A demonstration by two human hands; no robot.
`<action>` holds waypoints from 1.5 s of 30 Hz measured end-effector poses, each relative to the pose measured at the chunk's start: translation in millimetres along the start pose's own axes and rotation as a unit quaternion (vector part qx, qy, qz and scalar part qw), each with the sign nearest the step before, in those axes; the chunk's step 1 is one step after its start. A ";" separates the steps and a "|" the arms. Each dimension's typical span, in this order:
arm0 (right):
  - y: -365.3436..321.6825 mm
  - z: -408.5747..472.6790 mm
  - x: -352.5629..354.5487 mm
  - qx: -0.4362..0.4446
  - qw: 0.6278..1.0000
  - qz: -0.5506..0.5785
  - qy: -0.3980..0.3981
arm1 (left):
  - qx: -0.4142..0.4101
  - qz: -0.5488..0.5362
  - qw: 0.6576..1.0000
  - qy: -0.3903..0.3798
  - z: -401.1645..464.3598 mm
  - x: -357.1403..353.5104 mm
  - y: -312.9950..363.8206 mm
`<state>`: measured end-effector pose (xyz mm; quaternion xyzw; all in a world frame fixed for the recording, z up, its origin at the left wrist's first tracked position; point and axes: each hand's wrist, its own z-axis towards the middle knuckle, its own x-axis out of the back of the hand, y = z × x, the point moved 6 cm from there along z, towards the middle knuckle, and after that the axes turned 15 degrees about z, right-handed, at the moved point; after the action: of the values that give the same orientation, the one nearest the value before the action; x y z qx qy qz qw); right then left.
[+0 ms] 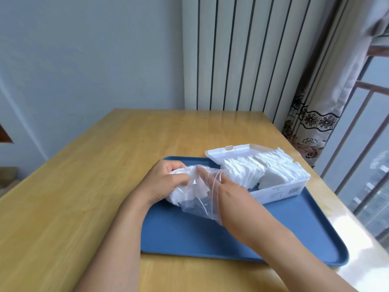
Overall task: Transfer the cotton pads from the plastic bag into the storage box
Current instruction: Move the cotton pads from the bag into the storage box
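Note:
A clear plastic bag (pixel 196 204) lies on the blue tray (pixel 231 239), with white cotton pads (pixel 176 197) still inside it. My left hand (pixel 162 182) grips the bag from outside at its far left end. My right hand (pixel 212 175) is pushed inside the bag's opening, fingers seen through the film; whether it grips pads is hidden. To the right stands the white storage box (pixel 280 191), lid (pixel 229 152) hinged open at the back. Rows of cotton pads (pixel 259 168) fill it, standing on edge.
The tray rests on a wooden table (pixel 84 186). Behind the table are a wall and a striped panel. A patterned curtain (pixel 311 114) and a window railing (pixel 362 144) run along the right side, close to the table edge.

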<state>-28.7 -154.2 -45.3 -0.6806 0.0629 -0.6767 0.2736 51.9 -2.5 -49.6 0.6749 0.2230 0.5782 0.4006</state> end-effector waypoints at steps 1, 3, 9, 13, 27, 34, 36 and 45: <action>-1.0 0.5 0.8 0.005 1.000 0.002 0.012 | -0.003 -0.006 1.000 -0.011 -0.6 -1.1 1.1; -2.0 1.8 3.2 0.015 0.998 0.036 0.040 | -0.009 -0.013 0.999 -0.031 -1.9 -2.4 2.7; -1.9 2.3 19.0 0.045 0.976 0.166 0.135 | -0.008 -0.053 0.997 -0.057 -2.7 -6.4 2.2; -5.0 1.0 25.3 0.057 0.981 0.103 0.155 | 0.009 -0.094 0.994 -0.048 -0.9 -5.1 -0.5; -10.1 -3.5 26.4 0.045 0.989 0.048 0.131 | 0.000 -0.052 0.999 0.004 -0.7 -3.0 3.5; -12.7 -10.2 38.0 0.081 0.976 0.078 0.185 | 0.021 -0.066 0.990 0.120 3.3 15.2 -4.7; -13.6 -11.2 40.5 0.078 0.977 0.075 0.185 | 0.027 -0.055 0.991 0.120 3.4 15.0 -6.0; 7.2 -19.3 78.4 0.103 0.928 0.248 0.260 | 0.011 0.033 0.981 0.191 0.1 25.5 -7.4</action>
<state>-39.2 -201.6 19.7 -0.4115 0.2285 -0.7434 0.4751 59.1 21.2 -40.2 0.5635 0.2788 0.7069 0.3241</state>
